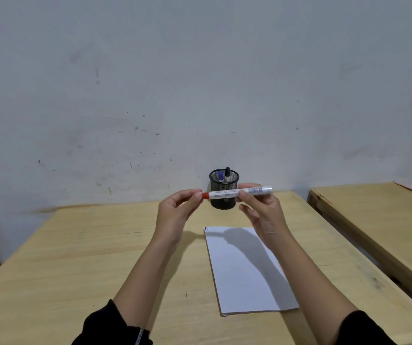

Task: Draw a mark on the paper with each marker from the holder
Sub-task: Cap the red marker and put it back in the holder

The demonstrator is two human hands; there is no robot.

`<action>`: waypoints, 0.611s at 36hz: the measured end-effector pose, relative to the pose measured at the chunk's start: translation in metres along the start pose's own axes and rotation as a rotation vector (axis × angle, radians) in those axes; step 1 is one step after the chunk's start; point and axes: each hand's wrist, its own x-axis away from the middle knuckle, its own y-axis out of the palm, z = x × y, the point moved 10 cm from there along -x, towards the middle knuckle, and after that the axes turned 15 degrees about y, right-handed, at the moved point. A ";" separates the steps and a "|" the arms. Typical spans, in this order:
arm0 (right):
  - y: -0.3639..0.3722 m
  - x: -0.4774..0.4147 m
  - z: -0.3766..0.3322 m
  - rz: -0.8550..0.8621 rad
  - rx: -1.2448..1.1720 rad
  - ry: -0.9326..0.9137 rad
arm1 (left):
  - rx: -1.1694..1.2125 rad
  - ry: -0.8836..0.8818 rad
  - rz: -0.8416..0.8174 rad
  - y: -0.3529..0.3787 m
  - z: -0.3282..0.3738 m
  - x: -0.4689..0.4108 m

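Note:
A white marker with a red cap is held level in the air, in front of the black mesh holder. My left hand pinches the red cap end. My right hand grips the white barrel near its other end. In the holder stand a blue-capped marker and a black-capped marker. A white sheet of paper lies on the wooden table below my hands, with short red and blue marks at its far left corner.
The holder stands at the table's far edge, close to the grey wall. A second wooden table stands to the right, across a narrow gap. Black sleeves cover both my forearms near the frame's lower edge.

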 end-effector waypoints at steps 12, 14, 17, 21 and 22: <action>-0.009 -0.024 0.000 0.061 0.784 -0.027 | -0.229 0.200 -0.063 0.032 0.021 -0.044; -0.004 -0.030 0.002 0.045 0.884 -0.026 | -0.250 0.239 -0.110 0.048 0.023 -0.050; -0.004 -0.042 0.002 0.063 0.919 -0.036 | -0.274 0.275 -0.157 0.065 0.024 -0.059; -0.012 -0.057 0.002 0.092 0.862 -0.034 | -0.312 0.285 -0.220 0.079 0.019 -0.072; -0.014 -0.061 0.002 0.095 0.856 -0.035 | -0.315 0.280 -0.239 0.083 0.017 -0.074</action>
